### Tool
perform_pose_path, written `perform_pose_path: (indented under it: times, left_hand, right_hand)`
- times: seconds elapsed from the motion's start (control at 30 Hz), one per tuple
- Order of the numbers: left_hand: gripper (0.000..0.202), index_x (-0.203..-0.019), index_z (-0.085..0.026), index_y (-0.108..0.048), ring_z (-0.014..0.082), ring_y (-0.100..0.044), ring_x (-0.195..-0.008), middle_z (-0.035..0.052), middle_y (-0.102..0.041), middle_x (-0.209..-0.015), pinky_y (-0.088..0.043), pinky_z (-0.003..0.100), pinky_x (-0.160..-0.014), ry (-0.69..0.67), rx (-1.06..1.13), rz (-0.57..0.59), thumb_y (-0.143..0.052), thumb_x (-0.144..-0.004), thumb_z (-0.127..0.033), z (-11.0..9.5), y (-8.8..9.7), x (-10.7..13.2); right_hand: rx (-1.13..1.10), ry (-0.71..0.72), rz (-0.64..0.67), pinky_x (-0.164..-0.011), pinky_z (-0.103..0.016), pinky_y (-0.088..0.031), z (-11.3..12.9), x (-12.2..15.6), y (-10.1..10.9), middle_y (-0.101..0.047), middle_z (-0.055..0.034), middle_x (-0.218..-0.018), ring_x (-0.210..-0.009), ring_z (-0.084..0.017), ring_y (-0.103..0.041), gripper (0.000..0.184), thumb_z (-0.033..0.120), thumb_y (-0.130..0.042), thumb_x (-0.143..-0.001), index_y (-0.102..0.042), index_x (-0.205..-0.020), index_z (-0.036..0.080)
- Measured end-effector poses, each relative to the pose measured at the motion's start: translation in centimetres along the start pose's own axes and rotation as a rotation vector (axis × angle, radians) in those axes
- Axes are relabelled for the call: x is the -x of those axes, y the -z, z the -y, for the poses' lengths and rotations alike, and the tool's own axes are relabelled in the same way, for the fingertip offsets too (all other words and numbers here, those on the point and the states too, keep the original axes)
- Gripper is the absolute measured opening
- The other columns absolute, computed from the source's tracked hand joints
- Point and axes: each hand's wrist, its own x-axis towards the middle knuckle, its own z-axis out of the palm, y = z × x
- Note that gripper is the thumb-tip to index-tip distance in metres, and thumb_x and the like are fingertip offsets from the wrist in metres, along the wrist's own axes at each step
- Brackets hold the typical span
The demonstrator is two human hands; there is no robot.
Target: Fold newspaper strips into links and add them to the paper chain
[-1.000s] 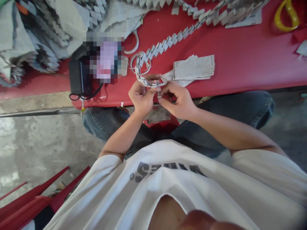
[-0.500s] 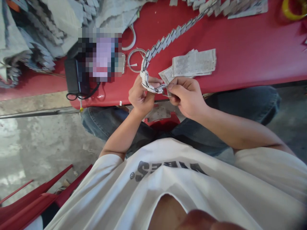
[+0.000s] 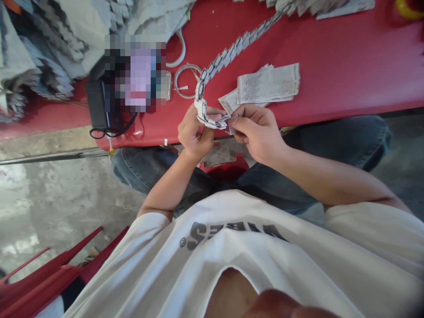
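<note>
Chain of folded printed paper, one: running diagonally across the red desk, its near end curving down into both hands. Left hand: fingers curled, closed on the chain beside its end, thumb underneath. Right hand: thumb and forefinger pinched together at the chain's tip, on a small paper piece; remaining fingers folded, their exact hold hidden. Paper strips, loose pile: flat on the desk, just beyond the right hand. White ring, thin: beside the chain's bend. Black adapter, corded: desk's near edge, further left.
</note>
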Motion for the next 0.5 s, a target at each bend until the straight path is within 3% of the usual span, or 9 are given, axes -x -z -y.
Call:
perform_pose_path:
  times: [0.17, 0.4, 0.5]
  left_hand:
    - [0.026, -0.095, -0.028, -0.076, 0.0171, -0.076, -0.082, 0.0028, -0.085, -0.092, -0.062, 0.04, -0.079, 0.085, -0.029, 0.024, -0.075, -0.107, -0.051, 0.67, 0.26, 0.6]
    - [0.024, -0.097, -0.027, -0.078, 0.0163, -0.079, -0.082, 0.0008, -0.086, -0.097, -0.063, 0.038, -0.076, 0.02, -0.082, 0.034, -0.073, -0.109, -0.047, 0.32, 0.44, 0.55]
    - [0.022, -0.101, -0.029, -0.08, 0.0174, -0.081, -0.087, 0.0026, -0.086, -0.1, -0.065, 0.039, -0.08, 0.049, 0.028, 0.081, -0.075, -0.108, -0.05, 0.4, 0.66, 0.64]
  right_hand:
    - [0.021, -0.002, -0.016, -0.048, -0.029, -0.02, -0.09, 0.06, 0.07, -0.048, 0.0066, -0.057, -0.051, -0.009, -0.027, 0.031, 0.035, -0.088, -0.089, -0.065, -0.072, 0.025]
    - [-0.006, -0.039, -0.053, -0.048, -0.028, -0.018, 0.15, -0.03, -0.08, -0.047, 0.0073, -0.053, -0.05, -0.008, -0.026, 0.027, 0.028, -0.087, -0.081, -0.065, -0.067, 0.024]
    - [-0.021, -0.055, -0.071, -0.047, -0.028, -0.017, 0.38, 0.02, -0.18, -0.044, 0.0072, -0.052, -0.05, -0.007, -0.026, 0.031, 0.027, -0.088, -0.078, -0.061, -0.062, 0.024]
